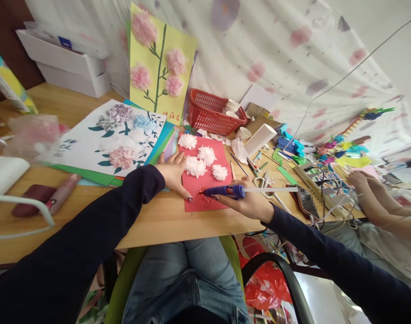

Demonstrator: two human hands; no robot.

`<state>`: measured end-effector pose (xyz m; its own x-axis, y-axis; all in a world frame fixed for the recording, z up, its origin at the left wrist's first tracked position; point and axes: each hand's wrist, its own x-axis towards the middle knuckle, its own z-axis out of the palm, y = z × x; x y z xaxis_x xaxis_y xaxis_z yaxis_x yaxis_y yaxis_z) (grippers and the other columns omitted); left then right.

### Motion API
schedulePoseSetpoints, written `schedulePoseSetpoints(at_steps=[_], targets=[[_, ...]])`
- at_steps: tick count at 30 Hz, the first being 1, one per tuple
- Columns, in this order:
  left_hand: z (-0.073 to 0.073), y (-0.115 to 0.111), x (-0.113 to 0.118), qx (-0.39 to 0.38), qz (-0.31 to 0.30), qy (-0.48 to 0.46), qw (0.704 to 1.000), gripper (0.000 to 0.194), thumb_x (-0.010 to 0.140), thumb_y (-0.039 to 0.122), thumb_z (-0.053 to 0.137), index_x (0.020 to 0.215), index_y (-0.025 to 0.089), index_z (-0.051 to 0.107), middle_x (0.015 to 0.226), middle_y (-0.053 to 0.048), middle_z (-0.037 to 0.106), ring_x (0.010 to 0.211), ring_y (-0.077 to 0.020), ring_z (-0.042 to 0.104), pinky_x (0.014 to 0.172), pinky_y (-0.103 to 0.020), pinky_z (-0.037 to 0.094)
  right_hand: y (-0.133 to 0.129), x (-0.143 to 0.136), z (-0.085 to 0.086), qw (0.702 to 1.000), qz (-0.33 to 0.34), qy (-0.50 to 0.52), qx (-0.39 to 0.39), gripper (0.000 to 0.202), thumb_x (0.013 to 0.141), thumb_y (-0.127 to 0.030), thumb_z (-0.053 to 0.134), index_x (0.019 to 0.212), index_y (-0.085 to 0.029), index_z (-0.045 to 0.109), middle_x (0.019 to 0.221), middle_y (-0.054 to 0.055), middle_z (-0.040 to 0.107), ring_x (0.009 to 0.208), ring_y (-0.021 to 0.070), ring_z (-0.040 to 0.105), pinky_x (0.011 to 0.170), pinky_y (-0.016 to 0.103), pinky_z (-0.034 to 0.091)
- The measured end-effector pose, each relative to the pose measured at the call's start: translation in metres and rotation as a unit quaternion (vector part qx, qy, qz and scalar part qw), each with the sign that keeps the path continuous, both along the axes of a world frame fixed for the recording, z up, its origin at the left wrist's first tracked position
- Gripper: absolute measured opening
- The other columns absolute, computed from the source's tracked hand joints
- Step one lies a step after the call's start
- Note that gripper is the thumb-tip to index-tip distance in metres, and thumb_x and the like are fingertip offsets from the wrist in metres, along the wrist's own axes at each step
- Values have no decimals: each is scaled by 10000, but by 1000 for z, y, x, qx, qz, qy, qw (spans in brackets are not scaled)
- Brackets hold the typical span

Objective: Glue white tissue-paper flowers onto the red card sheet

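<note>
A red sheet of paper [191, 202] lies on the wooden table, with several white ruffled flowers [196, 167] on its upper part. My left hand [173, 173] rests at the sheet's left edge, fingers spread, holding nothing. My right hand [244, 200] is wrapped round a blue glue gun [230, 191] with a white glue stick out of its back. The gun's dark tip points left, at a glittery red patch [204, 193] low on the sheet, and seems to touch it or hover just above.
Left of the sheet lies a white flower picture [80, 139] on coloured papers. Behind stand a yellow flower picture [160, 31] and a red basket [205, 112] with paper cups. Pens, scissors [264, 182] and cables lie right. Another person's arms [374, 202] rest at far right.
</note>
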<state>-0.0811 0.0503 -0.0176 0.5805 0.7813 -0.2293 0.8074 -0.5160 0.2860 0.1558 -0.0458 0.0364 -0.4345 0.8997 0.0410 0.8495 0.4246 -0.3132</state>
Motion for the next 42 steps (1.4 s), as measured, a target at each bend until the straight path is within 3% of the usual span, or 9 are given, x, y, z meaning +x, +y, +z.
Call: schedulePoseSetpoints(at_steps=[4, 8, 13, 18, 22, 27, 32, 37, 42], targets=[[1, 0, 1, -20, 15, 23, 999, 1477, 476, 825, 702, 1607, 144, 39, 1661, -180, -96, 1511, -457, -87, 1177, -636, -37, -1, -1, 1, 1000, 6, -7, -4, 461, 896, -556, 604, 636, -187, 696, 465, -53, 366, 441, 92, 284, 475, 305, 279], [1, 1, 1, -17, 7, 22, 1000, 1488, 473, 829, 698, 1605, 125, 37, 1661, -181, -94, 1508, -456, -105, 1174, -645, -38, -4, -1, 1, 1000, 13, -16, -23, 466, 909, -551, 591, 640, -185, 694, 486, -37, 424, 454, 96, 319, 504, 315, 296], [1, 1, 2, -21, 10, 29, 999, 1496, 474, 830, 698, 1604, 122, 20, 1660, -176, -107, 1506, -459, -114, 1174, -642, -44, -8, 2, 1, 999, 0, -43, 7, 458, 885, -523, 630, 576, -185, 640, 496, -36, 462, 448, 83, 350, 580, 324, 329], [1, 1, 2, -12, 4, 30, 999, 1489, 485, 819, 706, 1604, 138, -2, 1661, -182, -87, 1509, -458, -97, 1165, -664, -27, -7, 6, 6, 1000, 13, -11, -6, 391, 888, -534, 630, 725, -197, 744, 523, -30, 497, 481, 96, 408, 578, 308, 329], [1, 0, 2, -10, 11, 38, 999, 1491, 494, 820, 703, 1601, 116, -5, 1654, -183, -110, 1513, -442, -106, 1179, -638, -25, 1, 7, 6, 997, -44, 40, -40, 445, 893, -597, 598, 839, -199, 789, 478, -38, 468, 451, 94, 370, 477, 274, 281], [2, -1, 2, -15, 15, 43, 999, 1506, 486, 835, 694, 1597, 74, 19, 1653, -197, -89, 1509, -453, -103, 1185, -635, 1, 9, 1, 3, 995, -88, 17, -38, 535, 896, -652, 556, 727, -190, 768, 495, -5, 558, 467, 102, 441, 485, 262, 312], [2, 0, 1, -11, 9, 41, 999, 1502, 491, 838, 684, 1596, 71, 16, 1652, -200, -90, 1515, -440, -94, 1179, -645, -3, 7, -3, 2, 998, -43, 14, -35, 522, 920, -630, 541, 787, -186, 783, 480, -18, 530, 462, 93, 405, 485, 261, 296], [2, 0, 2, -8, 9, 47, 999, 1472, 502, 831, 677, 1599, 84, 42, 1654, -195, -89, 1518, -434, -90, 1181, -638, 1, 5, -1, 3, 998, -57, 24, 2, 544, 908, -653, 540, 738, -187, 764, 466, -26, 501, 447, 91, 385, 461, 260, 274], [2, 0, 2, -5, 6, 52, 999, 1471, 501, 834, 672, 1600, 88, 39, 1660, -192, -67, 1517, -431, -103, 1174, -654, -4, 2, -4, 2, 1000, -7, 7, 4, 531, 921, -649, 529, 776, -199, 771, 471, -43, 467, 449, 87, 339, 502, 273, 277]])
